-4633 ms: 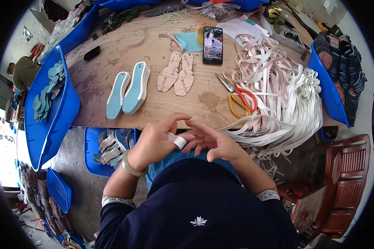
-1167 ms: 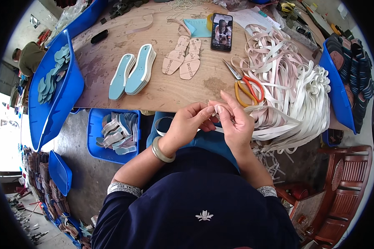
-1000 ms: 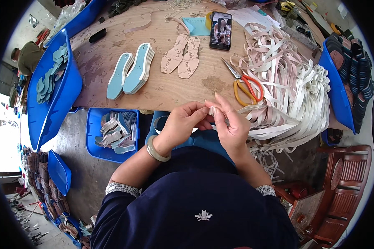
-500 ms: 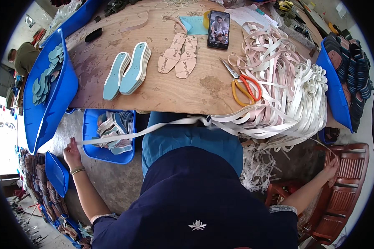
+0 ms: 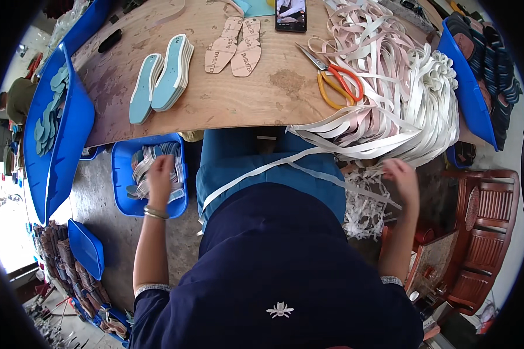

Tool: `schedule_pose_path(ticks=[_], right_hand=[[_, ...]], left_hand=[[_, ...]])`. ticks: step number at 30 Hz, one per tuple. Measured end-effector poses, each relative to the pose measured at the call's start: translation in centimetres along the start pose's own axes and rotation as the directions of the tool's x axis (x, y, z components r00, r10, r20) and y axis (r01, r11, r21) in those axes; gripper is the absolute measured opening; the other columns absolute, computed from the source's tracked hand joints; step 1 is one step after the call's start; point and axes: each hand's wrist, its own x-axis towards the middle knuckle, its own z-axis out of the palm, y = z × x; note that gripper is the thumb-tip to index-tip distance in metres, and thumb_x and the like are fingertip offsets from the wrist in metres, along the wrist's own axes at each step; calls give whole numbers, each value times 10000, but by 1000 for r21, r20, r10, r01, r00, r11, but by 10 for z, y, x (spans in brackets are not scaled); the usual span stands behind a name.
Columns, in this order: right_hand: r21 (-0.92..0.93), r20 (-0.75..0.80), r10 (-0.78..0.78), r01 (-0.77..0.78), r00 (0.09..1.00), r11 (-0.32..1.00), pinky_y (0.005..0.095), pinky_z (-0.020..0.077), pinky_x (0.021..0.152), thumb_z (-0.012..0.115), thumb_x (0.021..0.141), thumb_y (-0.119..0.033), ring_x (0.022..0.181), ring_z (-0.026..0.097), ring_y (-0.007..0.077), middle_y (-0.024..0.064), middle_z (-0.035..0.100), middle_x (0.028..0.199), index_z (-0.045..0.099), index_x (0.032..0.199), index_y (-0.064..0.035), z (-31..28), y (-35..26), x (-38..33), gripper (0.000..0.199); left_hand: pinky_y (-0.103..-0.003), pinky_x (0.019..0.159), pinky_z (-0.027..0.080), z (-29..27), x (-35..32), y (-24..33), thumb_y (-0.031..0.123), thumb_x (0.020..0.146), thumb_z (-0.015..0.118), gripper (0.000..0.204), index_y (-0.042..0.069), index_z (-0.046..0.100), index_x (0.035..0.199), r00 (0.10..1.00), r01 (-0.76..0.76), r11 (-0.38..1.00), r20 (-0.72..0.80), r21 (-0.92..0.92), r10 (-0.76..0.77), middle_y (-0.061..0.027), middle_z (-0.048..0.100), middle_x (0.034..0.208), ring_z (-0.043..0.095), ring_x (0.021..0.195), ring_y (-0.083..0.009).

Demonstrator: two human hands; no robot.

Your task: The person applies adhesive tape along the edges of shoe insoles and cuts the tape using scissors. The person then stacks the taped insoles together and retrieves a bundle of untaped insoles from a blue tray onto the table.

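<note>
My left hand (image 5: 160, 179) is raised in front of the blue bin of insoles, its fingers blurred and no strip visibly in it. On the right, my right hand (image 5: 403, 179) hovers just below the strip pile, fingers slightly apart and seemingly holding nothing. A long white strip (image 5: 256, 171) lies loose across my lap, apart from both hands. It runs up toward a large heap of white and pale pink strips (image 5: 428, 116) that hangs over the table edge. Scissors with red and orange handles (image 5: 333, 81) lie beside the heap.
Stacked blue insoles (image 5: 173, 75) and beige sole pieces (image 5: 247, 55) lie on the wooden table (image 5: 116, 104), with a phone (image 5: 291, 16) at the back. Blue bins (image 5: 121, 192) stand around it. A wooden bench (image 5: 486, 232) is at the right, with white scraps (image 5: 367, 215) on the floor.
Both hands have come inward from wide apart. The white strip, stretched out to the left before, has dropped slack over my lap. The view has tilted lower.
</note>
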Motion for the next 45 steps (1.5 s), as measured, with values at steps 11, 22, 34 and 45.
schedule_pose_path(ticks=[11, 22, 34, 45], right_hand=[[-354, 643, -217, 536, 735, 766, 334, 464, 618, 585, 930, -232, 653, 600, 258, 76, 634, 705, 680, 869, -7, 207, -14, 15, 252], [820, -350, -283, 438, 893, 369, 241, 521, 730, 511, 1016, -128, 914, 633, 186, 145, 630, 1125, 558, 1194, 46, -179, 81, 36, 253], [-282, -168, -215, 162, 962, 946, 356, 506, 681, 607, 871, -196, 776, 618, 323, 177, 664, 926, 653, 975, 33, -300, 171, -36, 256], [-757, -68, -305, 150, 950, 636, 397, 444, 642, 668, 816, -262, 621, 547, 328, 147, 658, 725, 698, 803, 28, 12, -100, -19, 291]], left_hand=[[-284, 677, 468, 193, 3, 98, 403, 985, 579, 394, 43, 679, 1111, 311, -341, 934, 926, -101, 214, -50, 666, 881, 590, 732, -179], [-206, 464, 295, -32, 52, -2, 208, 989, 560, 210, 36, 672, 943, 535, 578, 726, 845, -373, 8, 28, 478, 603, 374, 502, -51], [-151, 401, 316, -228, -10, -122, 225, 1005, 537, 226, 26, 643, 983, 872, 430, 588, 485, -685, -72, -97, 671, 765, 400, 410, -63], [-170, 320, 347, -119, 15, 195, 135, 975, 560, 298, -138, 654, 1050, 481, 89, 755, 692, -650, 539, -139, 648, 589, 454, 330, -93]])
